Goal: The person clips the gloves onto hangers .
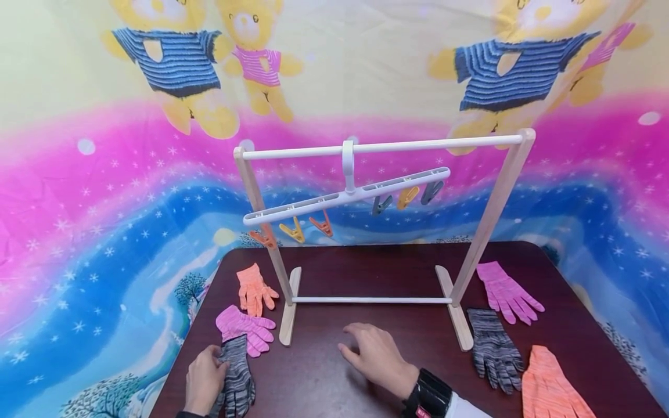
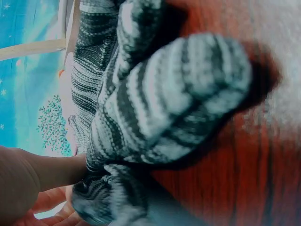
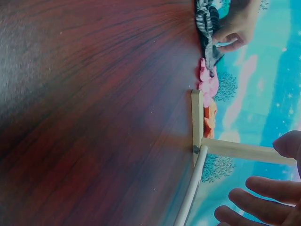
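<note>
At the table's left side my left hand (image 1: 205, 377) pinches the edge of a black-and-grey striped knit glove (image 1: 238, 371). In the left wrist view the thumb presses on the striped glove (image 2: 174, 94), its fingers partly hidden behind the fabric. A pink glove (image 1: 245, 328) lies just beyond it, and an orange glove (image 1: 256, 290) farther back. My right hand (image 1: 378, 354) is held over the middle of the table with nothing in it, fingers loosely extended, in front of the rack's lower bar (image 1: 371, 300).
A wooden rack (image 1: 493, 215) stands on the table (image 1: 324, 371). From its top bar hangs a tilted white hanger (image 1: 347, 197) with several coloured clips (image 1: 321, 225). On the right lie a pink glove (image 1: 509, 292), a striped glove (image 1: 495, 351) and an orange glove (image 1: 551, 386).
</note>
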The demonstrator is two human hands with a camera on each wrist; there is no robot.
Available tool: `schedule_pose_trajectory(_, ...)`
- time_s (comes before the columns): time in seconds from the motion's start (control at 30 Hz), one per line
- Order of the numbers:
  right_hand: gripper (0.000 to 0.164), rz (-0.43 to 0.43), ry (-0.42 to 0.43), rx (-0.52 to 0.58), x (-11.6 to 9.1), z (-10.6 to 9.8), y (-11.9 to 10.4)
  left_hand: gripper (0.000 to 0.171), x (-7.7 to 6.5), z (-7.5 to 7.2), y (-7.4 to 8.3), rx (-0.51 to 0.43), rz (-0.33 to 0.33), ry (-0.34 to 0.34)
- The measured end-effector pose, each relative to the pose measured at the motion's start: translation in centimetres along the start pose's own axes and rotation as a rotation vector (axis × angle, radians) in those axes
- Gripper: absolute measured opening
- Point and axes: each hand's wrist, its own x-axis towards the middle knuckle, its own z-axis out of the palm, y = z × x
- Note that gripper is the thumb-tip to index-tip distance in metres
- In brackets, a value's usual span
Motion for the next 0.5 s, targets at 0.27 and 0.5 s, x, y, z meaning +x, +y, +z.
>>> schedule_pose_trajectory(0.27,0.031,-0.035,0.004,-0.015,0.52,-0.25,0.03,0.030,-0.24,0.01,-0.07,0.005,0.046,-0.002)
schedule_pose_trajectory(0.5,0.031,-0.026,-0.012,-0.014,0.76,-0.53,-0.06,0.044,-0.29,-0.14,0.07,0.008,0.021,-0.031)
